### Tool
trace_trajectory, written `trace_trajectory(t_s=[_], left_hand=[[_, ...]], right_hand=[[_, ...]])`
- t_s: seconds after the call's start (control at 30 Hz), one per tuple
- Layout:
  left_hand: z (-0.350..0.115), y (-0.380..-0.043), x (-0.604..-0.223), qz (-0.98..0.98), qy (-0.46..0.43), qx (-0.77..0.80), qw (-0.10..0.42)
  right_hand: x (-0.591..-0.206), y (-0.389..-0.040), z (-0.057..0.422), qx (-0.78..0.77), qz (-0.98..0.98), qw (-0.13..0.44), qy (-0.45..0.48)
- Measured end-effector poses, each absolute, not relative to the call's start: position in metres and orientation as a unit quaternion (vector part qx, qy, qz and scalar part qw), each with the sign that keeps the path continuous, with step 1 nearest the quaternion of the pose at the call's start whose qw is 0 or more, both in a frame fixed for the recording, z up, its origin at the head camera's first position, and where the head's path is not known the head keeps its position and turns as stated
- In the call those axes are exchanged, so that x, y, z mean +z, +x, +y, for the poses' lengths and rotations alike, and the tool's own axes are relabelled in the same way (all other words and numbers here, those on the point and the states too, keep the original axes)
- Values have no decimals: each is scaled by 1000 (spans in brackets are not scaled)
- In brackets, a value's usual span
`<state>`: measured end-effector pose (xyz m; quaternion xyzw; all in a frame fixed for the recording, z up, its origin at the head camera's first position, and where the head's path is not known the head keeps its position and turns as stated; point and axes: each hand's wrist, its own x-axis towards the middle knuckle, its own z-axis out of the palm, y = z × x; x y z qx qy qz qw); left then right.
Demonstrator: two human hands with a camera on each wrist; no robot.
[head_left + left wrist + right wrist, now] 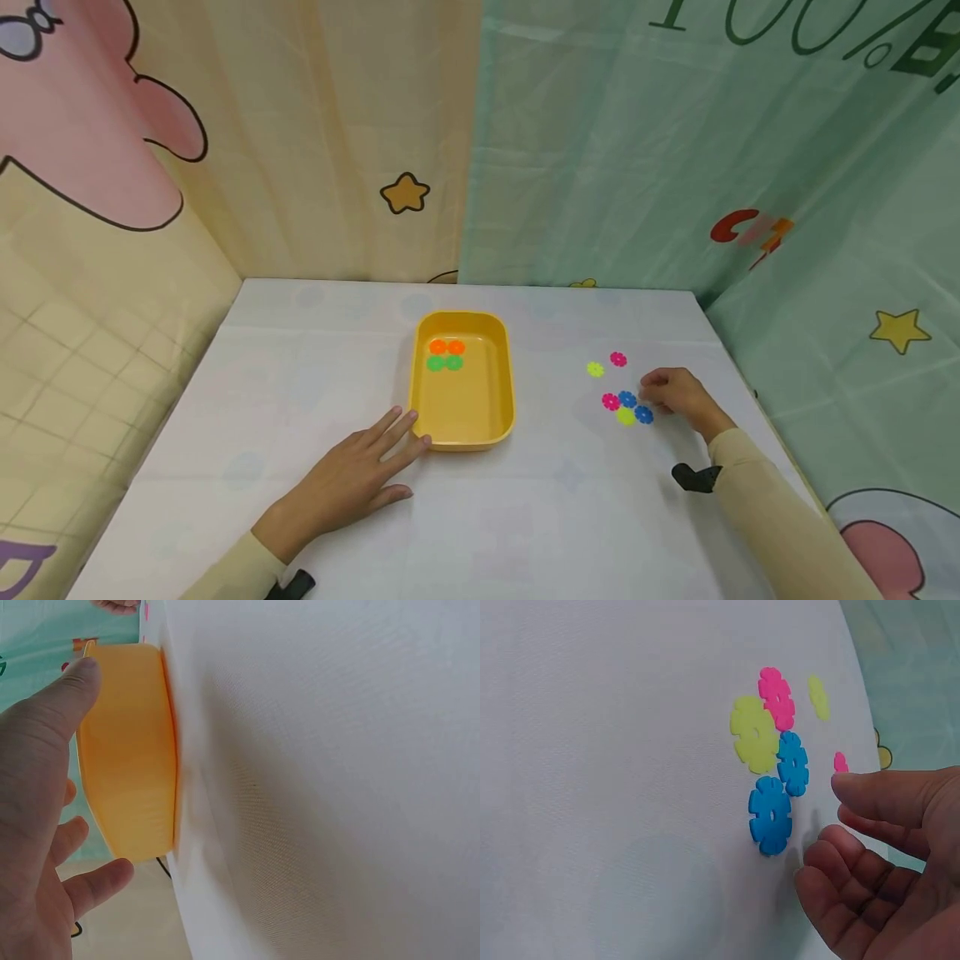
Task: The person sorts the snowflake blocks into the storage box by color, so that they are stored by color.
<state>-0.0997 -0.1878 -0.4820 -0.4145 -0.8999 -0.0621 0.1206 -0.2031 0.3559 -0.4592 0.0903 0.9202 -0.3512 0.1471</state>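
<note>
A yellow tray [468, 408] sits mid-table, with two orange discs [456, 347] above two green discs [436, 363] inside it. My left hand [352, 479] has its fingers spread, the fingertips right at the tray's near left corner. To the right lies a cluster of flower-shaped notched discs: two blue discs [770, 816], a pink disc [777, 698] and a yellow-green disc [754, 735]. Just right of this cluster is my right hand [678, 398], fingers loosely bent, nothing visible between thumb and fingers. Another yellow-green disc [595, 369] and pink disc [618, 359] lie farther back.
A white cloth covers the table [510, 525]. Printed curtains [360, 125] rise behind it and along both sides. The table's right edge runs close beside the right forearm. Each wrist has a black strap piece [696, 478] on it.
</note>
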Motion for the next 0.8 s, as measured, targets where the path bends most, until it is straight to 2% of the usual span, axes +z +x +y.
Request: trace_trajectory(t_s=[0.27,0.8], left_hand=[[-188,-100,-481,-900,-416,-57,114],[-187,-100,-481,-895,-422,-62,126]], right_hand=[[-459,-196,350,-300,933,181,82],[-466,-190,353,-272,945,169,57]])
